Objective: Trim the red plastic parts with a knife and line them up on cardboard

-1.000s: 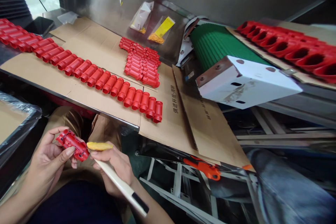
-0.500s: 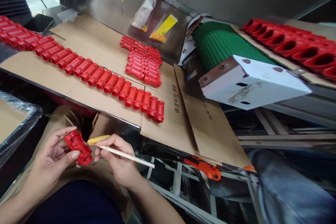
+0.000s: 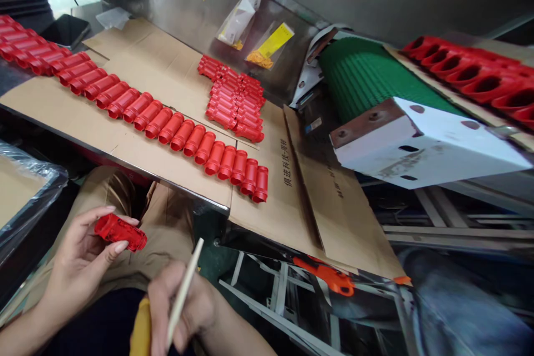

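Note:
My left hand (image 3: 85, 258) is closed around a short red plastic tube (image 3: 120, 232) with cut-outs in its side, held nearly level between thumb and fingers above my lap. Lower and to the right, my right hand (image 3: 179, 303), slightly blurred, grips a pale wooden stick (image 3: 186, 289) whose tip points up and away. The same hand also holds a yellow tapered piece (image 3: 142, 328), partly cut off by the bottom edge; its kind cannot be made out. The two hands are apart, and neither held piece touches the tube.
Cardboard (image 3: 137, 55) covers the bench, bearing a long row of red tubes (image 3: 181, 134) and a cluster of red parts (image 3: 236, 97). Bags with yellow bits (image 3: 270, 47) lie behind. A green conveyor belt (image 3: 375, 78) stands right, an orange-handled tool (image 3: 325, 275) below, a plastic-lined box (image 3: 25, 189) left.
My right hand has drawn back from the tube, down toward my body, and the stick has swung to point upward. The tube in my left hand has turned closer to level.

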Available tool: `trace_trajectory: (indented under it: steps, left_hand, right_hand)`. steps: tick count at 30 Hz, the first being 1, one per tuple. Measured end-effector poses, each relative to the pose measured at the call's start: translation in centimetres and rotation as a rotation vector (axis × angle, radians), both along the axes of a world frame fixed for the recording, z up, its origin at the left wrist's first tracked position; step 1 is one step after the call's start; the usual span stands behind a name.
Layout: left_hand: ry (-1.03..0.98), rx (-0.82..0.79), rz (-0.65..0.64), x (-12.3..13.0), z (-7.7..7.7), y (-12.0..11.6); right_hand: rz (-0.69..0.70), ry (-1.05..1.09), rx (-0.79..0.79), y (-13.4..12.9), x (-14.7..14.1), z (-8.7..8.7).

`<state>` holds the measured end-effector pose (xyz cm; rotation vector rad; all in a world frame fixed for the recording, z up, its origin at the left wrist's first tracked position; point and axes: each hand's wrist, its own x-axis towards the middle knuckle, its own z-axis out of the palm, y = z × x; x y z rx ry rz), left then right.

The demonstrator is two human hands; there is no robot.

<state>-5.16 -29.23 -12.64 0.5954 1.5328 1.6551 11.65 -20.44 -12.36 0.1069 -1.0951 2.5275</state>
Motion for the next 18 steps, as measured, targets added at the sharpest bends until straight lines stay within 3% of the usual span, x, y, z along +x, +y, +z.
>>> trace_trajectory:
  steps: [2,4,5,7,11,18]
  left_hand:
    - [-0.147,-0.018,-0.035,-0.7,0.0,0.3]
    - [-0.273,-0.040,-0.047,-1.0,0.3,0.6]
    - [-0.320,-0.055,-0.044,-0.9,0.6,0.7]
    - [-0.383,-0.080,-0.038,-0.7,1.2,1.0]
    - [-0.422,-0.077,-0.048,-0.2,2.0,1.1]
    - [-0.390,-0.019,-0.082,-0.5,0.9,0.7]
  right_hand:
    - [-0.195,-0.067,0.399,0.5,0.7,0.5]
    - [-0.560,-0.278,0.721,1.1,1.3,1.0]
    - [-0.699,-0.357,0.848,1.4,1.4,1.1]
    - [-0.828,-0.382,1.020,1.6,1.5,1.1]
    - [-0.877,-0.308,1.093,1.3,1.0,0.3]
    - [-0.893,-0.262,1.121,1.2,0.5,0.2]
